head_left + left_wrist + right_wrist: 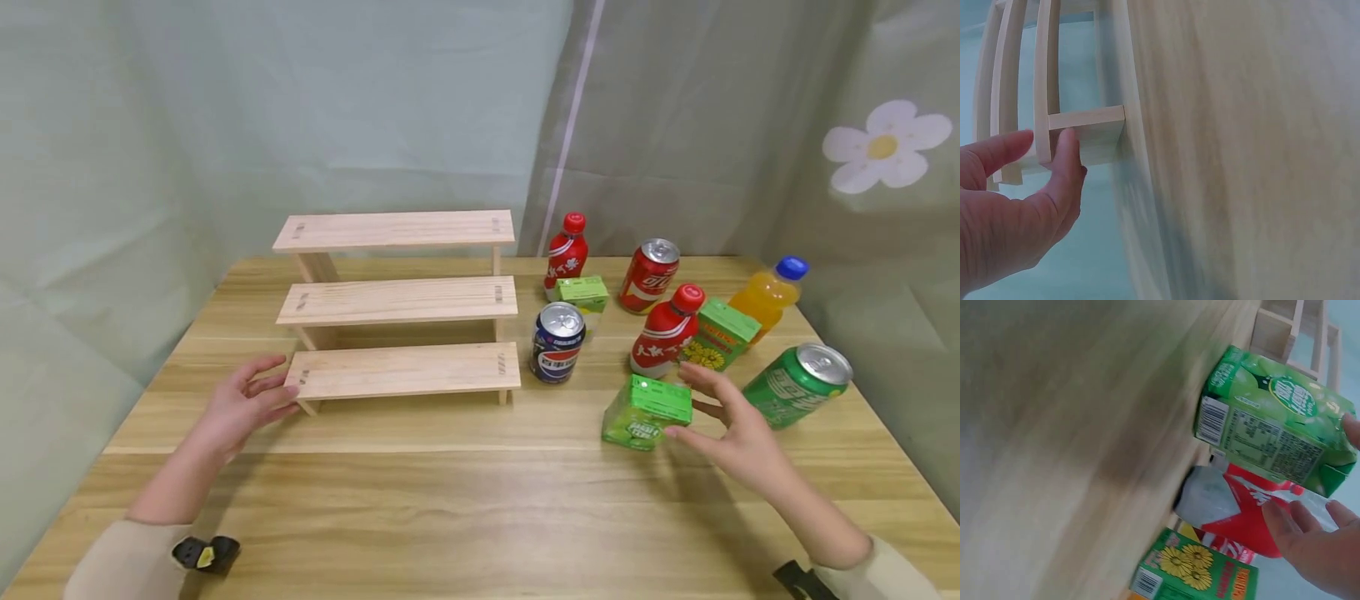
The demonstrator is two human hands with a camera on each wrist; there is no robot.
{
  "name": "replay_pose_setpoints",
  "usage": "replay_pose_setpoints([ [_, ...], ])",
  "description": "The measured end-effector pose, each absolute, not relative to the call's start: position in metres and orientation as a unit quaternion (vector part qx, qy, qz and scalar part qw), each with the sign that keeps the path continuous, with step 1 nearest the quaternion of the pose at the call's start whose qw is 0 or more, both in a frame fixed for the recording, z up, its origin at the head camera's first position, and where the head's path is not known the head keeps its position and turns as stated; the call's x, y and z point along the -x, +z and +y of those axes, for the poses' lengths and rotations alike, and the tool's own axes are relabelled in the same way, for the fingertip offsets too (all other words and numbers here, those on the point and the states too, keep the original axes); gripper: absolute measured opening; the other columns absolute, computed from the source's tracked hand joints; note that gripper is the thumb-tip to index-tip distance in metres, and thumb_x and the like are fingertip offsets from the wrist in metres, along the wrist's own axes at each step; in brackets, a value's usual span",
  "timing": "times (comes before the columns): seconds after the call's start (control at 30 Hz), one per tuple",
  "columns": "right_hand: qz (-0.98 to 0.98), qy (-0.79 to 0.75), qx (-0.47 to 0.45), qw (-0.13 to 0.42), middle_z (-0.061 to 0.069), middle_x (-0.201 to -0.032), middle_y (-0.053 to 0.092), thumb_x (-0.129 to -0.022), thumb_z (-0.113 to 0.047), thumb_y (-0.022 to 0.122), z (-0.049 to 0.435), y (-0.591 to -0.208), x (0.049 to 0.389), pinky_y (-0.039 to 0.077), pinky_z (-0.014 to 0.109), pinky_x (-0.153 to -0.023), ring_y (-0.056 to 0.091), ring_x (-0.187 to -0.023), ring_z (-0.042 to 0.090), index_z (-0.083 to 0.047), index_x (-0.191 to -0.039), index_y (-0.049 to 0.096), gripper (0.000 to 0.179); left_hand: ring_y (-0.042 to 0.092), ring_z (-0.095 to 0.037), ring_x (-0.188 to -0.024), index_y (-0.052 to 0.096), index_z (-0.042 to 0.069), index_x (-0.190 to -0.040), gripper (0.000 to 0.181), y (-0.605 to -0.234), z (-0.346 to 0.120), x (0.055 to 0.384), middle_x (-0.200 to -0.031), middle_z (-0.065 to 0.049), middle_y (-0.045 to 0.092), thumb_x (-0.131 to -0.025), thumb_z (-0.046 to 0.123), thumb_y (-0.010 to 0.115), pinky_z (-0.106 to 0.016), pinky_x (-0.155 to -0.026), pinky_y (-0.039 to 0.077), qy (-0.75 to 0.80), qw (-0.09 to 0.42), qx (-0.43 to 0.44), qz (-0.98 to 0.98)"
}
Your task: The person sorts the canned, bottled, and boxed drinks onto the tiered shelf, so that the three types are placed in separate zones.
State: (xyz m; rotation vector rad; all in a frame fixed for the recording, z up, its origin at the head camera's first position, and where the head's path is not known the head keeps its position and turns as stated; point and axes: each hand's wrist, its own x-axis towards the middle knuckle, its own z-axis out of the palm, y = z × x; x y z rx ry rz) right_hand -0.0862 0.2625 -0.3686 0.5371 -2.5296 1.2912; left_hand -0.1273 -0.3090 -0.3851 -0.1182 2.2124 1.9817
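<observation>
At the left end of the lowest step of a three-tier wooden shelf (405,371), my left hand (243,404) holds the plank's end. In the left wrist view, the thumb and fingers (1067,147) lie on opposite sides of that plank. My right hand (731,429) is spread beside a green juice carton (645,412) that stands upright on the table. Its thumb is right at the carton's near corner. The right wrist view shows the other fingers (1282,525) apart from the carton, in front of a red bottle (1241,509).
Behind the carton stand a red-capped bottle (663,333), a chrysanthemum drink carton (720,333) and an orange drink bottle (765,296). A green can (795,387) is at far right. A Pepsi can (557,346), light-green carton (585,292), another red bottle (567,254) and red can (648,279) stand right of the shelf.
</observation>
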Motion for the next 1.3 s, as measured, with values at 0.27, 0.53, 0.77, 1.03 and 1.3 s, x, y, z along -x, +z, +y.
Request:
replay_pose_setpoints([
  [0.27,-0.827,0.528,-0.176,0.079,-0.024,-0.114,0.059,-0.072,0.021,0.067,0.264,-0.378,0.088,0.052,0.006,-0.083,0.057,-0.100,-0.007,0.011,-0.130,0.043,0.064,0.062,-0.002,-0.087,0.047,0.015,-0.120,0.036,-0.387,-0.312,0.129,-0.101,0.010,0.056,-0.091,0.001,0.061,-0.019,-0.078,0.060,0.699,0.102,0.053,0.706],
  [0.53,-0.774,0.601,-0.178,0.089,-0.017,-0.114,0.064,-0.071,0.027,0.064,0.261,-0.380,0.092,0.055,0.010,-0.079,0.060,-0.097,-0.002,0.006,-0.122,0.053,0.057,0.064,-0.003,-0.088,0.050,0.017,-0.116,0.035,-0.386,-0.316,0.132,-0.097,0.012,0.064,-0.089,-0.002,0.062,-0.020,-0.077,0.060,0.727,0.121,0.055,0.673],
  [0.77,-0.803,0.569,-0.150,0.097,-0.020,-0.110,0.064,-0.074,0.022,0.065,0.259,-0.379,0.090,0.055,0.009,-0.078,0.060,-0.096,-0.003,0.011,-0.121,0.051,0.050,0.065,-0.004,-0.089,0.055,0.022,-0.110,0.034,-0.385,-0.318,0.133,-0.098,0.010,0.065,-0.089,-0.002,0.063,-0.021,-0.078,0.060,0.732,0.133,0.058,0.666],
  [1.03,-0.831,0.531,-0.134,0.098,-0.025,-0.107,0.061,-0.076,0.018,0.067,0.254,-0.370,0.089,0.055,0.009,-0.077,0.058,-0.096,-0.005,0.013,-0.121,0.050,0.049,0.064,-0.002,-0.092,0.045,0.008,-0.130,0.045,-0.385,-0.316,0.131,-0.100,0.013,0.063,-0.090,0.000,0.063,-0.022,-0.082,0.059,0.713,0.138,0.059,0.685],
  [1.3,-0.847,0.506,-0.125,0.100,-0.026,-0.103,0.060,-0.078,0.014,0.068,0.247,-0.349,0.096,0.054,0.008,-0.078,0.058,-0.095,-0.005,0.010,-0.124,0.050,0.050,0.063,0.000,-0.091,0.047,0.014,-0.122,0.038,-0.385,-0.319,0.132,-0.099,0.014,0.064,-0.090,-0.001,0.061,-0.019,-0.081,0.059,0.707,0.140,0.062,0.690],
])
